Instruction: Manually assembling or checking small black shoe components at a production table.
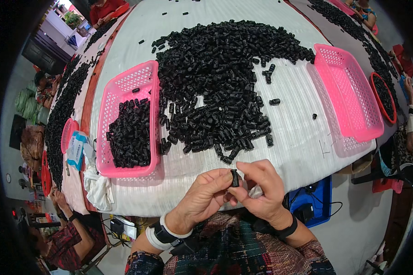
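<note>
A small black cylindrical plastic part (235, 178) stands roughly upright between my two hands, just off the table's near edge. My left hand (201, 195) pinches it from the left with thumb and fingers. From the other side, the thumb of my right hand (265, 189) presses near its lower end, while the index finger curls above its top. A whitish bit (255, 191) shows by the right fingers; its kind is unclear. Beyond my hands spreads a large pile of similar black parts (215, 87), its nearest pieces close to my fingertips.
On the left, a pink basket (155, 114) holds many black parts; another pink basket (348, 98) stands right. White cloth (98, 188) lies at the left edge. Below the table's right side is a blue crate (323, 201) with cables. Other people work at side tables.
</note>
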{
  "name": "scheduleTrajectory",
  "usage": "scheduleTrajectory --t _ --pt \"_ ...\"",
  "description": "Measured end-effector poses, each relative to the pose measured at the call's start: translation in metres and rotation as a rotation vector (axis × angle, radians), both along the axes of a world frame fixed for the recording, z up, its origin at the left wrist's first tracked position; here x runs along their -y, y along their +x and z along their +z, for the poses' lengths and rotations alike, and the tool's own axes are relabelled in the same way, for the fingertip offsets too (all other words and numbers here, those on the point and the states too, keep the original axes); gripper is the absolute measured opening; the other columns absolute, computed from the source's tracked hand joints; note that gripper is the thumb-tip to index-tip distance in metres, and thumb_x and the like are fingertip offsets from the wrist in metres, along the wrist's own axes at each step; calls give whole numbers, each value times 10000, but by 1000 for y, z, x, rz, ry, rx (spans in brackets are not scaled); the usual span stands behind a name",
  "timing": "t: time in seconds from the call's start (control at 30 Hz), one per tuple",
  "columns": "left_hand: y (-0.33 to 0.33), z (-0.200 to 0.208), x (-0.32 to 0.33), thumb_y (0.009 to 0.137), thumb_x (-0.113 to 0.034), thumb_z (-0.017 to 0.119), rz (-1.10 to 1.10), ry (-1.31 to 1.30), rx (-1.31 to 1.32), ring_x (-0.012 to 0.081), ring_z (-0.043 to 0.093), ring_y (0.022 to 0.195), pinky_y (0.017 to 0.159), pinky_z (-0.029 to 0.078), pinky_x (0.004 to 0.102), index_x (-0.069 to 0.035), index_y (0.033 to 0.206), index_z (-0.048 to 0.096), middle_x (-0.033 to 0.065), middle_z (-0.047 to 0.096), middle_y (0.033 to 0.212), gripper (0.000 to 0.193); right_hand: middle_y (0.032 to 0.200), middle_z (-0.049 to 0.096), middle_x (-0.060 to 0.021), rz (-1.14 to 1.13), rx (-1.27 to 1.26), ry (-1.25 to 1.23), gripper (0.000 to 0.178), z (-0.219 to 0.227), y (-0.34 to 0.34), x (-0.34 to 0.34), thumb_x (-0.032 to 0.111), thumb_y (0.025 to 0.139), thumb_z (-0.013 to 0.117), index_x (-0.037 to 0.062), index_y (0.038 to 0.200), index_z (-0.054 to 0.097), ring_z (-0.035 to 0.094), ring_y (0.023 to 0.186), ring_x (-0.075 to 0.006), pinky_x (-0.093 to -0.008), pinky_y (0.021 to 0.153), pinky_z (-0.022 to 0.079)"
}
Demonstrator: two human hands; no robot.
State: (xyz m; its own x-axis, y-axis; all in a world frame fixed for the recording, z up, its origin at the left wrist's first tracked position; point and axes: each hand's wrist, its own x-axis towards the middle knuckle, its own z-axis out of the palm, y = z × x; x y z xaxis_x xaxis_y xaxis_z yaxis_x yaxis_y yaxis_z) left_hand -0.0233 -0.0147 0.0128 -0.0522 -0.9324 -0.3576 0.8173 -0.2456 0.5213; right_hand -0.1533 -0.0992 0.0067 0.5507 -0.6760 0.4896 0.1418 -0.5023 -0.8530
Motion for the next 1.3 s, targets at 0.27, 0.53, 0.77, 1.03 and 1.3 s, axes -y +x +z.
scheduleTrajectory --t 0.27,0.53,0.77,1.03,1.3 --pt "0 -11 -3 878 -164 540 42 2 -54 160 599 817 731 508 273 27 973 552 91 605 897 214 732 526 -41 -132 14 -505 463 -13 -1 2 59 583 737 -16 1021 607 455 512 -173 -280 429 336" --pt "-2 -7 -2 865 -118 555 117 31 -17 150 607 723 662 517 261 15 949 555 81 611 856 157 742 526 -42 -140 6 -598 449 -14 -3 2 42 569 708 -15 1003 606 468 534 -172 -278 442 344" --pt "6 3 4 873 -102 544 73 164 469 131 614 653 590 495 236 6 901 567 85 621 764 114 801 530 -78 -87 -125 -320 486 -9 0 1 -4 557 691 11 1032 588 535 595 -225 -315 486 422" --pt "7 0 1 885 -120 525 61 76 91 121 597 771 623 500 240 -1 1006 562 81 611 892 174 826 536 -72 14 -84 28 467 -3 -6 5 -2 600 744 25 1043 600 569 665 -129 -255 534 468" --pt "1 -9 6 896 -147 511 -45 40 -95 121 573 793 626 486 227 -3 1055 550 90 592 975 218 846 543 -53 51 -63 166 400 -7 -10 8 8 645 740 30 1025 620 554 680 -102 -221 584 459"
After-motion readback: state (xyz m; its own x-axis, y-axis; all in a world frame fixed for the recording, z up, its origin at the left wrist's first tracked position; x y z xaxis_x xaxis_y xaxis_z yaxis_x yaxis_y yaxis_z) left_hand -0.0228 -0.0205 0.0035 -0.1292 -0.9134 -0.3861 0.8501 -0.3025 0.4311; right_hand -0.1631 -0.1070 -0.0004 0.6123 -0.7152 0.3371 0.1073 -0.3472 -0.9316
